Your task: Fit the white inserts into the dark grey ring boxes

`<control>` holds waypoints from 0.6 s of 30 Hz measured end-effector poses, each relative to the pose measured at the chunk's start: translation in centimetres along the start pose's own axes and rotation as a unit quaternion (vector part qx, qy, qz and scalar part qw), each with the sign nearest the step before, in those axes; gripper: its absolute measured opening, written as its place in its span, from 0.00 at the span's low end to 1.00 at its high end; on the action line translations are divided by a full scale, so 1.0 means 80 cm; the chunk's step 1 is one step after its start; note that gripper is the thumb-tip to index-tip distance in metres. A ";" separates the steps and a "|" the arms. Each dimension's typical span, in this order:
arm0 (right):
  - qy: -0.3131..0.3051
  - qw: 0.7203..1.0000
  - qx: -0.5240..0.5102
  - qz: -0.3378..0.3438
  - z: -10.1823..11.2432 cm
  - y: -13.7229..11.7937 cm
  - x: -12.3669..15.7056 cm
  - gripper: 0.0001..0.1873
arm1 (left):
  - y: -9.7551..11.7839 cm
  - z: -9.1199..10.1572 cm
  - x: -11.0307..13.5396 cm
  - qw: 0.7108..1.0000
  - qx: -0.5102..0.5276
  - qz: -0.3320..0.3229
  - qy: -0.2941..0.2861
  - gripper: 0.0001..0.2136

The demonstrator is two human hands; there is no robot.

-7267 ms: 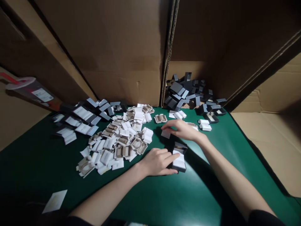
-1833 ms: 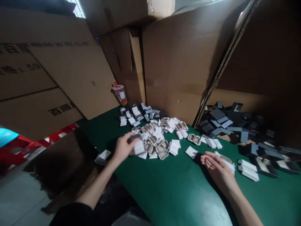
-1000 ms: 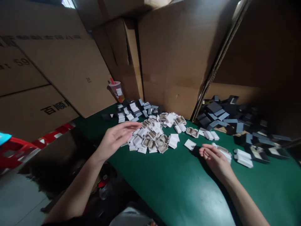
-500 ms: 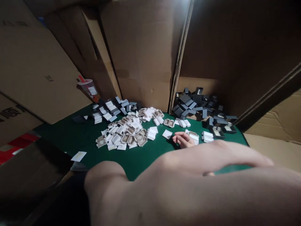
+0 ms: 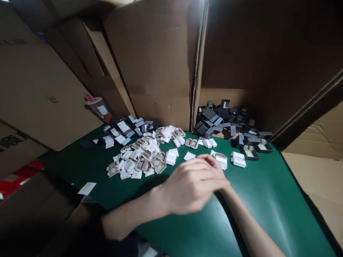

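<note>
My left hand [image 5: 191,184] reaches in from the lower left, its back up and slightly blurred. It crosses in front of my right hand [image 5: 214,162], its fingers stretched out across the right wrist, and I see nothing held in them. Behind it the right hand is partly hidden; a loosely bent finger shows, with no object visible in it. Just beyond the hands lie a flat white card piece [image 5: 189,156] and a folded white insert [image 5: 220,159]. Another white insert [image 5: 238,159] rests to the right, beside open black boxes [image 5: 250,153].
Many white and grey inserts [image 5: 142,157] are heaped at centre left on the green table [image 5: 254,200]. Black boxes are piled back left [image 5: 130,126] and back right [image 5: 214,119]. A lidded cup [image 5: 98,107] stands by tall cardboard walls [image 5: 155,64]. A white card [image 5: 87,188] lies near the left edge.
The large blurred arm across the foreground has swung down and away, uncovering the table. My left hand now lies across my right wrist. The view has shifted slightly.
</note>
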State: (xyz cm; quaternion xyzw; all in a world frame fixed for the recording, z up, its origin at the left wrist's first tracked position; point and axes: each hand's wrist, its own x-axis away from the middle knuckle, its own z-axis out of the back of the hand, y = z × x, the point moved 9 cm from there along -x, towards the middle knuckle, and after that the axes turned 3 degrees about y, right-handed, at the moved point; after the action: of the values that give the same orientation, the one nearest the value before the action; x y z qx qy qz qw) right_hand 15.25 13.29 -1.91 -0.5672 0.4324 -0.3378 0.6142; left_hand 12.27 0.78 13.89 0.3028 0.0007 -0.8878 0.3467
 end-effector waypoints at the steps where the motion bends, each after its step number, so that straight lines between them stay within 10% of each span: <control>1: -0.009 1.000 -0.004 0.001 -0.003 0.000 0.000 0.15 | -0.016 0.020 0.011 0.999 -0.018 0.044 0.024 0.15; 6: -0.031 0.999 0.006 -0.003 -0.014 0.005 0.002 0.13 | -0.132 0.059 0.161 0.939 -0.131 0.309 0.068 0.16; 10: -0.066 0.996 0.065 -0.004 -0.025 0.000 0.009 0.12 | -0.163 0.062 0.269 0.857 -0.218 0.458 0.090 0.20; 18: -0.086 0.984 0.154 0.017 -0.031 -0.009 0.018 0.12 | -0.148 0.111 0.314 0.778 -0.328 0.521 0.130 0.27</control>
State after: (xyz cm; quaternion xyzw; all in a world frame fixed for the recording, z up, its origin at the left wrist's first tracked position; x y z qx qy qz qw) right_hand 13.64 10.87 -1.36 -0.4856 0.3300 -0.3397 0.7347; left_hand -14.29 -7.55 5.15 0.2376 0.1791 -0.4701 0.8309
